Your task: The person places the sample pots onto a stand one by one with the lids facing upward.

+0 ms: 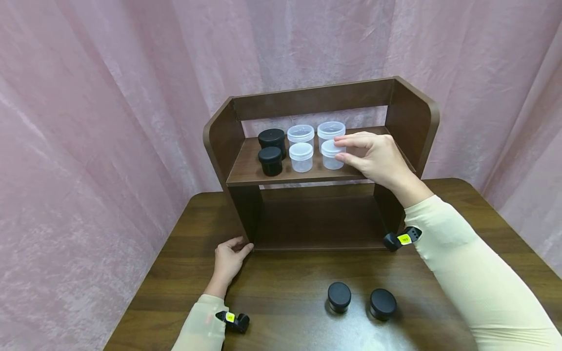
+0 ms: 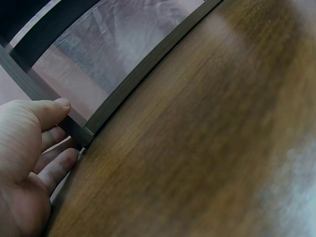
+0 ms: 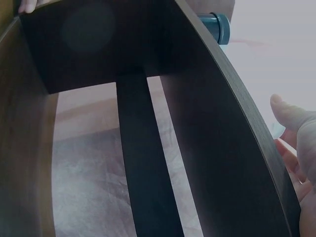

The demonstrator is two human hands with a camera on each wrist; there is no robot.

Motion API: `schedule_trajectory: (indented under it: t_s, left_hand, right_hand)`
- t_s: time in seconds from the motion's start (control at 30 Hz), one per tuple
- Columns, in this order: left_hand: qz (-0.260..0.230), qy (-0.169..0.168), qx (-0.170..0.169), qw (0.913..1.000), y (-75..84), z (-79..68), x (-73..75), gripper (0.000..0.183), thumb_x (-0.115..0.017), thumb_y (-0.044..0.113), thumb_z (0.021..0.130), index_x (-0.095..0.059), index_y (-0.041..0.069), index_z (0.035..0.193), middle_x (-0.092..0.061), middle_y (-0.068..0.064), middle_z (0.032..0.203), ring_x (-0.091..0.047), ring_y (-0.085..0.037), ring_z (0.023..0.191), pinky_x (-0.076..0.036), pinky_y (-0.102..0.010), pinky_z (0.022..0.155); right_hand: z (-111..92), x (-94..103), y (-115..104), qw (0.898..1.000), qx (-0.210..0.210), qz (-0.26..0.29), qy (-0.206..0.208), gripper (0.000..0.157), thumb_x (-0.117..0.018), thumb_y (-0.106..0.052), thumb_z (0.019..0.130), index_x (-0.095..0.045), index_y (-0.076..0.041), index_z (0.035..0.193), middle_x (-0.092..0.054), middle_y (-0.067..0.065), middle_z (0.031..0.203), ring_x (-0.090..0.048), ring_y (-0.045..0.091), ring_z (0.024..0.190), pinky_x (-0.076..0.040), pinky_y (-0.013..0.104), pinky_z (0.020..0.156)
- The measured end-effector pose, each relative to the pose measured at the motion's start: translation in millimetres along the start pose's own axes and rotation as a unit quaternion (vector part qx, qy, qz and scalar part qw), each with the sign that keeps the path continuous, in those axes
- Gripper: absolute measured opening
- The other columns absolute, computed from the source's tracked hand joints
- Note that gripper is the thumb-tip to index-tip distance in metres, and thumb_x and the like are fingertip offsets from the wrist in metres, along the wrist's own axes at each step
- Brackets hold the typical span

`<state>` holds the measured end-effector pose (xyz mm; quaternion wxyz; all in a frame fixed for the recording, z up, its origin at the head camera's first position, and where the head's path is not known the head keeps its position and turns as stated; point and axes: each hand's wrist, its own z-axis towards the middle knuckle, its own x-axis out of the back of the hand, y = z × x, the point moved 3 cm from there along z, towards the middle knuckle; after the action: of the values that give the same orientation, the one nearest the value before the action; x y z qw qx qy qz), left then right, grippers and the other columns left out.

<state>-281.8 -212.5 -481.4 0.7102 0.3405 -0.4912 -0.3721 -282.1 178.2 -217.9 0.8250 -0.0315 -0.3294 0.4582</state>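
My right hand (image 1: 373, 155) reaches over the upper shelf and pinches a small clear jar (image 1: 332, 161) with a white lid, thumb at the front of the lid and fingers at the back. The jar stands upright at the shelf's front. Beside it is another small clear jar (image 1: 301, 161). Two larger clear jars (image 1: 300, 134) stand behind them. My left hand (image 1: 228, 261) holds the lower left front corner of the brown wooden shelf unit (image 1: 307, 178). In the left wrist view its thumb and fingers (image 2: 58, 168) lie around the side panel's edge.
Two black jars (image 1: 270, 163) stand one behind the other at the upper shelf's left. Two small black-lidded jars (image 1: 339, 295) are on the wooden table (image 1: 281, 292) in front of the unit. A pink curtain (image 1: 131, 122) hangs behind.
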Motion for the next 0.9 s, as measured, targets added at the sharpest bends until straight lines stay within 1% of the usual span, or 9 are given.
schedule_trajectory:
  t_s: [0.1,0.27,0.43,0.53,0.63,0.73,0.83,0.9]
  left_hand:
    - [0.003,-0.006,0.001,1.0000,0.7,1.0,-0.6,0.038,-0.079,0.021,0.081,-0.070,-0.001,0.111,-0.070,-0.016,0.107,-0.067,-0.026,0.096,-0.054,-0.041,0.079]
    - [0.006,-0.005,0.004,1.0000,-2.3,0.9,0.9,0.040,-0.079,0.022,0.081,-0.070,-0.002,0.112,-0.069,-0.017,0.108,-0.066,-0.027,0.098,-0.053,-0.042,0.081]
    - [-0.001,-0.003,0.010,1.0000,-3.1,0.1,3.0,0.037,-0.079,0.020,0.081,-0.071,-0.001,0.110,-0.070,-0.015,0.107,-0.067,-0.026,0.096,-0.054,-0.040,0.080]
    - [-0.003,0.003,0.008,1.0000,-2.9,-0.2,3.2,0.036,-0.080,0.020,0.080,-0.071,-0.001,0.109,-0.070,-0.015,0.105,-0.067,-0.025,0.094,-0.054,-0.038,0.079]
    - [-0.001,0.003,0.009,1.0000,-3.6,-0.3,2.5,0.037,-0.079,0.020,0.081,-0.071,-0.001,0.109,-0.070,-0.015,0.106,-0.067,-0.026,0.095,-0.054,-0.038,0.078]
    - [0.000,0.000,0.011,0.9999,-4.0,-0.1,1.6,0.036,-0.079,0.020,0.081,-0.071,-0.001,0.109,-0.070,-0.015,0.107,-0.066,-0.026,0.096,-0.054,-0.039,0.079]
    - [0.001,0.000,0.009,1.0000,-3.3,0.3,0.7,0.036,-0.079,0.020,0.081,-0.071,-0.001,0.109,-0.070,-0.015,0.107,-0.066,-0.026,0.097,-0.054,-0.040,0.080]
    - [0.003,0.001,0.009,1.0000,-2.2,0.4,0.4,0.036,-0.079,0.020,0.081,-0.071,-0.001,0.109,-0.070,-0.015,0.107,-0.066,-0.026,0.097,-0.054,-0.041,0.080]
  right_hand:
    - [-1,0.0,1,1.000,-0.001,-0.002,0.002,0.028,-0.082,-0.015,0.077,-0.076,-0.013,0.104,-0.072,-0.003,0.107,-0.065,0.014,0.104,-0.043,0.013,0.086]
    - [0,-3.2,2,1.000,-0.003,0.001,-0.001,0.030,-0.082,-0.016,0.077,-0.076,-0.014,0.106,-0.072,-0.003,0.107,-0.065,0.014,0.104,-0.043,0.011,0.085]
    - [2,-5.7,1,1.000,-0.007,-0.003,-0.005,0.031,-0.082,-0.019,0.077,-0.076,-0.016,0.107,-0.071,-0.005,0.109,-0.063,0.011,0.106,-0.042,0.012,0.087]
    - [2,-4.8,0,1.000,-0.020,0.005,0.000,0.035,-0.082,-0.019,0.077,-0.074,-0.015,0.110,-0.070,-0.003,0.113,-0.062,0.010,0.108,-0.043,0.014,0.089]
    - [0,-2.1,0,0.999,-0.041,0.029,0.016,0.038,-0.082,-0.018,0.077,-0.072,-0.012,0.114,-0.069,-0.001,0.116,-0.063,0.012,0.107,-0.047,0.019,0.088]
    - [-2,1.2,2,0.996,-0.058,0.049,0.041,0.038,-0.082,-0.016,0.078,-0.072,-0.010,0.114,-0.069,0.000,0.114,-0.065,0.013,0.102,-0.051,0.023,0.083]
    - [-4,4.3,4,0.994,-0.060,0.066,0.069,0.036,-0.080,-0.012,0.079,-0.072,-0.008,0.114,-0.071,0.002,0.110,-0.067,0.012,0.098,-0.052,0.021,0.080]
    - [-5,6.6,3,0.991,-0.056,0.087,0.090,0.032,-0.078,-0.006,0.081,-0.072,-0.005,0.112,-0.072,0.006,0.107,-0.067,0.010,0.095,-0.051,0.018,0.080]
